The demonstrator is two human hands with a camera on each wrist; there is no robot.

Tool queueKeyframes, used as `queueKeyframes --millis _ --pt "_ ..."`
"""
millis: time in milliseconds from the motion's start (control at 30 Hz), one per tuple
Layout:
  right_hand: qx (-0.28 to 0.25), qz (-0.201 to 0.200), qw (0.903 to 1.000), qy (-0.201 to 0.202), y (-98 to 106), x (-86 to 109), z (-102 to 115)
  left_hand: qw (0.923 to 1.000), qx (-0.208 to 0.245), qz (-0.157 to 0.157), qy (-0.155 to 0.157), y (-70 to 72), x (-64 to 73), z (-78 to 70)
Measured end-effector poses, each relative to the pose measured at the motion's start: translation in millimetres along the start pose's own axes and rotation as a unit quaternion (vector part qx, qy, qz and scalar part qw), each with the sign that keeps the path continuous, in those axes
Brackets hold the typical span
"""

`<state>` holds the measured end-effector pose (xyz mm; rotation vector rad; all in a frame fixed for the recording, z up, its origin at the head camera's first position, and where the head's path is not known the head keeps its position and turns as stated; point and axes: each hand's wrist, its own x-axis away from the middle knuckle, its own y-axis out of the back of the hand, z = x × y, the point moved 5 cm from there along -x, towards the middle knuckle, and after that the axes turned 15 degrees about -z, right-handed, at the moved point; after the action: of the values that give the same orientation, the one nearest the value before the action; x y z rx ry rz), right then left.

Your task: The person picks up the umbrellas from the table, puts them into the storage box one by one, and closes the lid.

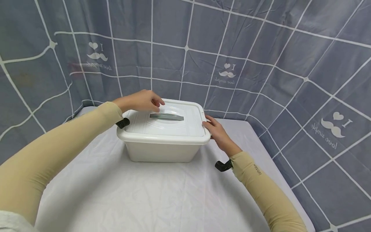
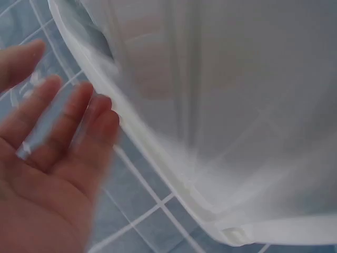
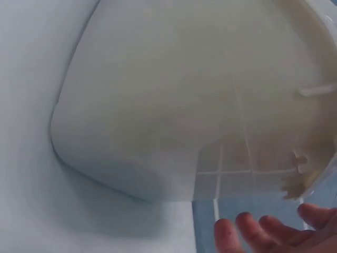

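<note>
A white plastic storage box (image 1: 162, 151) stands on the white-covered table, its white lid (image 1: 136, 129) lying on top. The lid has a grey handle (image 1: 167, 117) in its middle, folded down. My left hand (image 1: 142, 100) hovers over the lid's back left part, fingers loosely bent, fingertips near the handle. In the left wrist view those fingers (image 2: 79, 121) are spread beside the lid's edge, holding nothing. At the lid's right edge is my right hand (image 1: 218, 132), its thumb resting at the rim. The right wrist view shows its fingers (image 3: 263, 232) extended beside the box wall.
A white sheet (image 1: 139, 196) covers the table. Grey curtains (image 1: 171, 61) with white grid lines hang behind and along both sides, close to the table's edges. A black wrist mount (image 1: 223, 166) sticks out below the right wrist.
</note>
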<state>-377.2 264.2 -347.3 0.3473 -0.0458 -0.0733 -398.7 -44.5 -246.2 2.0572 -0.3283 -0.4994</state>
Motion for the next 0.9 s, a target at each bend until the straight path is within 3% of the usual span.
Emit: queueKeyframes --millis 100,200,433,667,900 --pt "-0.028 0.016 0.9987 -0.039 2 -1.2 -6 0.9989 0.003 -0.028 0.038 16.1 10.2 12.3" --pt "-0.036 0.028 0.9966 -0.068 2 -2.1 -10 0.9968 0.001 -0.037 0.071 31.7 22.0 23.4" --pt "-0.040 0.050 0.9939 -0.090 2 -3.7 -13 0.9896 -0.025 -0.021 0.140 54.8 49.1 55.4" --pt "-0.037 0.060 0.9924 -0.101 3 -6.7 -13 0.9829 -0.029 -0.024 0.180 61.6 69.3 83.8" --pt "-0.039 0.100 0.9880 -0.112 5 -8.0 -14 0.9713 0.068 -0.012 0.228 48.7 95.0 104.6"
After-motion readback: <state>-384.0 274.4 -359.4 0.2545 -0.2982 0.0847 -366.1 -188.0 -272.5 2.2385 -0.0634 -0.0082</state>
